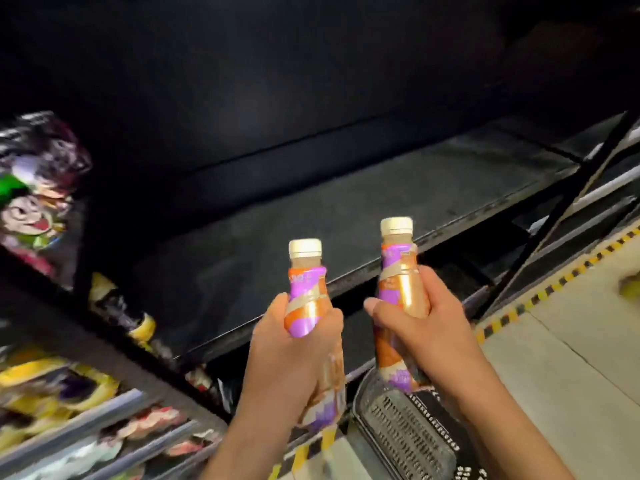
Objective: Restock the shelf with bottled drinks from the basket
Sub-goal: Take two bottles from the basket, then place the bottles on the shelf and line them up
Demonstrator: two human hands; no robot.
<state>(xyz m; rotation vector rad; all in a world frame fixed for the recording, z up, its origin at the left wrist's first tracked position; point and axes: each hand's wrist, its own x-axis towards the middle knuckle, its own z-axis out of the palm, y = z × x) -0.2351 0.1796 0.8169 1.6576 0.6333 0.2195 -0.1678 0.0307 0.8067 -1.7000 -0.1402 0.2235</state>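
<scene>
- Left hand grips one milk-tea bottle; right hand grips another bottle.
- Carrying step; next, likely stand both upright on the bare black shelf, far of the basket.

A snack bag with a cartoon face stands at the far left. Below it lie blurred yellow packets. Yellow-and-black striped tape crosses the grey floor at the right.
</scene>
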